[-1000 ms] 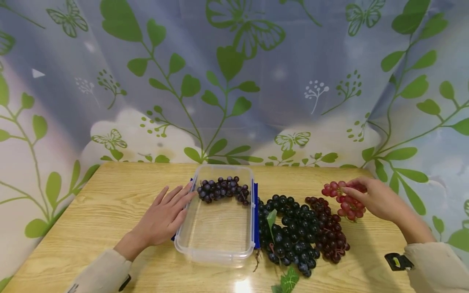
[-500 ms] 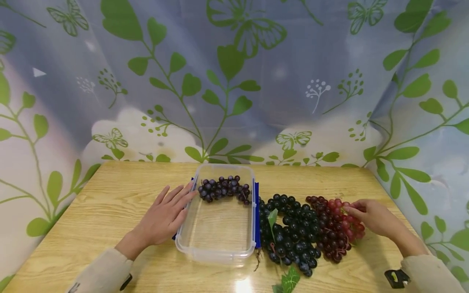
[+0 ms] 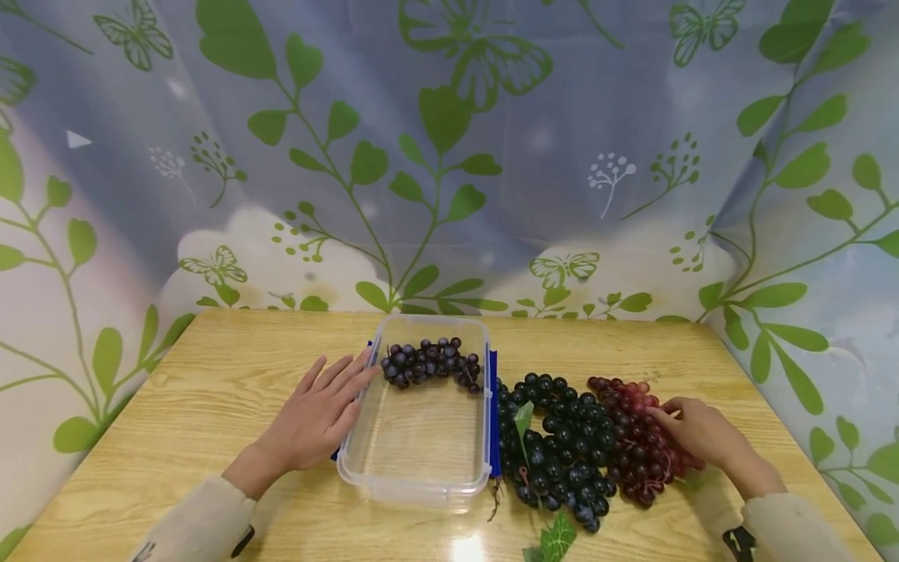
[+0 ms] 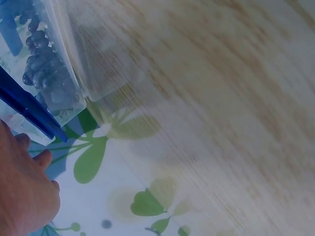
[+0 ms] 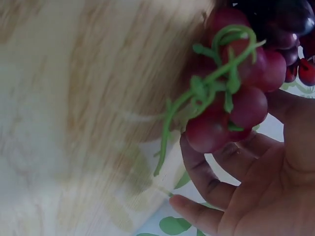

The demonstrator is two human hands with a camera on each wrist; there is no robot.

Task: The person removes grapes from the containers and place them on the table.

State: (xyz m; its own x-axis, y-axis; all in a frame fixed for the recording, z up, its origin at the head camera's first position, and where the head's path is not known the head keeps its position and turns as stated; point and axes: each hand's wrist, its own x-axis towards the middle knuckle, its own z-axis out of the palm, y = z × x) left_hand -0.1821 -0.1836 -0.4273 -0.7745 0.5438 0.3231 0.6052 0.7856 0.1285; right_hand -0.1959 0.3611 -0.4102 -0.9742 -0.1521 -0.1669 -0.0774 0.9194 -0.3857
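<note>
My right hand [image 3: 709, 433] holds a bunch of bright red grapes [image 5: 226, 113] with a curly green stem, its fingers and thumb around the fruit. That bunch lies low against a dark red bunch [image 3: 635, 441], and the hand partly hides it in the head view. Straight fingers of my left hand [image 3: 312, 421] rest on the left rim of a clear plastic box [image 3: 421, 449]. Inside the box, toward its far end, lies a dark purple bunch of grapes [image 3: 424, 364].
Black grapes [image 3: 565, 472] lie between the box and the dark red bunch, with a green leaf [image 3: 557, 537] near the front. Blue side flaps [image 3: 495, 414] hang from the box. A patterned curtain [image 3: 449, 195] stands behind the wooden table [image 3: 260, 351].
My right hand has brought the red bunch down and left, from above the table against the dark red bunch. The left hand has stayed on the box.
</note>
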